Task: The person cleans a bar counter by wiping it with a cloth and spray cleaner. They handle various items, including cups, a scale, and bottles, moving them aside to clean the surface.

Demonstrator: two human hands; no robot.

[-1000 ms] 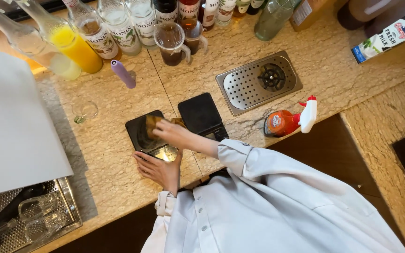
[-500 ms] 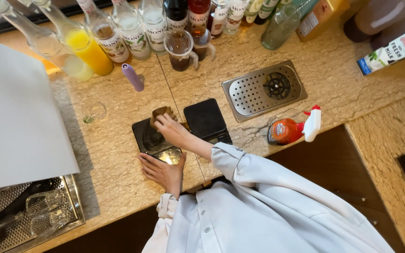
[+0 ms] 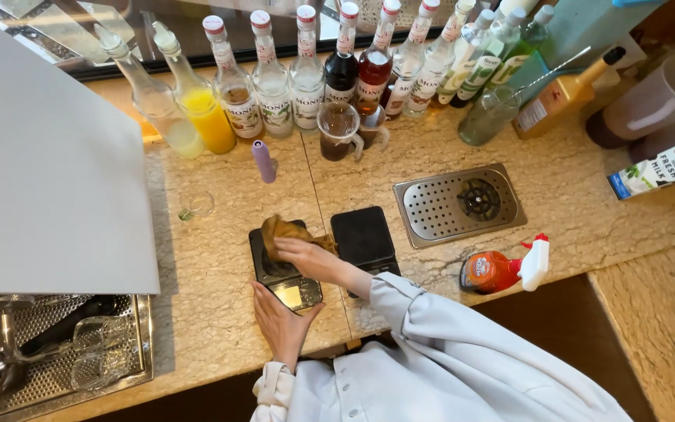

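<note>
My right hand point(image 3: 300, 252) presses a brown cloth point(image 3: 284, 230) onto the top of a small black scale point(image 3: 261, 258) on the beige stone counter point(image 3: 220, 312). My left hand point(image 3: 280, 322) lies flat with fingers together against the scale's near edge, beside its lit display point(image 3: 291, 295). A second black scale point(image 3: 362, 234) sits just to the right, untouched. Both arms wear pale sleeves.
A row of syrup bottles point(image 3: 306, 70) and a yellow juice bottle point(image 3: 201, 105) line the back. A metal rinser grid point(image 3: 458, 205), a red spray bottle point(image 3: 498, 270), a milk carton point(image 3: 658, 172), a purple tube point(image 3: 263, 160), a white machine top point(image 3: 56, 164) and a drip tray with glasses point(image 3: 48, 359) surround the scales.
The cloth under my right hand has slid a little across the scale top. My left hand stays at the scale's near edge.
</note>
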